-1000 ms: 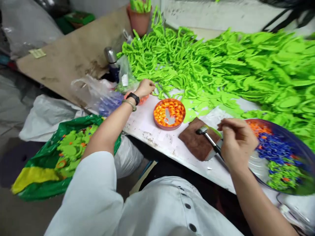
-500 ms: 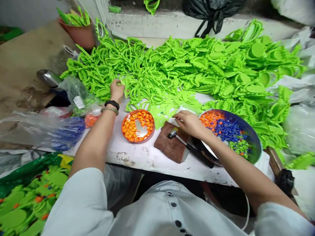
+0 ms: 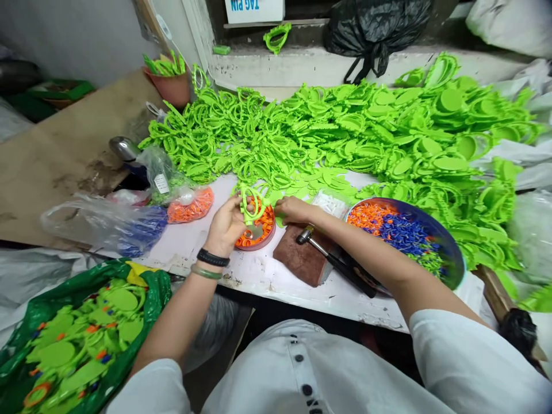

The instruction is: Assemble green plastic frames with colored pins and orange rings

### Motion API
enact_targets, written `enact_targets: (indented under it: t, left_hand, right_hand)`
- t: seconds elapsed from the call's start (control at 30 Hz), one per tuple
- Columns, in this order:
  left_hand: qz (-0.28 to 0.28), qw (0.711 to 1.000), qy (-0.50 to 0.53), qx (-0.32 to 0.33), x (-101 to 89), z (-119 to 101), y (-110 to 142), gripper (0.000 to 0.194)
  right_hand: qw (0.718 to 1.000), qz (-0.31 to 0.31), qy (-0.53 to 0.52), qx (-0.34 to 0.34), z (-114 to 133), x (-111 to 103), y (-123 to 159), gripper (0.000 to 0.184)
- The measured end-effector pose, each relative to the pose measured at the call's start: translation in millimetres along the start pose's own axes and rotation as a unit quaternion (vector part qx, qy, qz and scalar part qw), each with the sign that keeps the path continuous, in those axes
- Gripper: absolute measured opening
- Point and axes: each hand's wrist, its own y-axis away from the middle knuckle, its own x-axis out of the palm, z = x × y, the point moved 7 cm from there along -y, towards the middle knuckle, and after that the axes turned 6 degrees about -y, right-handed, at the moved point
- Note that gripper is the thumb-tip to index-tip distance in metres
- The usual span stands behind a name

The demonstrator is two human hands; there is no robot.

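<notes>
My left hand (image 3: 228, 225) grips a bright green oval plastic frame (image 3: 249, 216), held up over the round tin (image 3: 272, 234) of small orange rings. Fingers of my right hand (image 3: 294, 210) are pinched together just right of that tin, beside flat green oval pieces (image 3: 321, 179); whatever they hold is too small or hidden. Below my right wrist lies a brown leather-like pad (image 3: 295, 259), with a black-handled hammer (image 3: 328, 254) resting head-first on it. A packet of white pegs (image 3: 331, 203) lies partly behind my right forearm.
A long heap of green plastic parts (image 3: 345, 123) covers the table's back. On the right stands a wide bowl (image 3: 457, 270) of orange, blue and green bits. Bags of orange pieces (image 3: 192, 206) and blue pieces (image 3: 140, 233) lie left. A green sack (image 3: 160, 286) of assembled-looking parts stands lower left.
My left hand has come back from the green heap toward me, bringing a green frame over the orange tin. My right hand has moved left, its fingers now drawn together. The view has shifted left.
</notes>
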Motion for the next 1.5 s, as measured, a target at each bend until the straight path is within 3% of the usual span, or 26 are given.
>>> enact_targets:
  t: [0.1,0.23,0.37,0.43,0.5,0.67,0.8,0.9,1.1,1.23,1.3,1.4,1.5]
  left_hand:
    - [-0.012,0.999,0.042,-0.025,-2.5,24,9,0.014]
    - [-0.018,0.998,0.061,-0.009,-7.5,36,22,0.014]
    - [0.004,0.998,0.055,0.024,1.7,48,29,0.017]
    - [0.013,0.997,0.048,0.051,12.0,57,30,0.020]
    - [0.019,0.996,0.038,0.084,21.9,66,32,0.023]
    - [0.027,0.993,0.005,0.112,30.6,84,43,0.021]
    - [0.043,0.990,0.004,0.131,31.2,89,53,0.027]
    - [0.055,0.987,-0.003,0.151,33.7,92,59,0.036]
    - [0.050,0.971,-0.092,0.217,33.1,98,65,0.040]
    - [0.055,0.945,-0.185,0.264,31.5,98,69,0.044]
    - [0.051,0.929,-0.230,0.287,31.2,98,72,0.045]
    - [0.037,0.907,-0.273,0.320,31.5,96,79,0.041]
    - [0.026,0.905,-0.267,0.330,30.8,99,83,0.037]
  right_hand:
    - [1.000,-0.016,-0.018,0.015,0,-4,-6,0.035]
    - [0.991,-0.105,-0.056,0.063,-9,-33,14,0.009]
    - [0.958,-0.216,-0.171,0.084,14,-43,62,0.028]
    - [0.887,-0.243,-0.390,0.033,39,-31,80,0.025]
    - [0.823,-0.257,-0.505,0.032,57,-16,92,0.024]
    - [0.771,-0.250,-0.582,0.064,68,4,110,0.026]
    - [0.682,-0.240,-0.686,0.082,64,8,120,0.047]
    - [0.653,-0.234,-0.713,0.100,67,11,125,0.043]
    - [0.625,-0.241,-0.736,0.098,72,11,133,0.041]
    - [0.605,-0.241,-0.752,0.099,72,16,136,0.043]
    - [0.609,-0.239,-0.750,0.102,72,19,137,0.045]
    - [0.657,-0.261,-0.697,0.120,71,23,140,0.039]
    - [0.750,-0.348,-0.541,0.155,74,18,150,0.020]
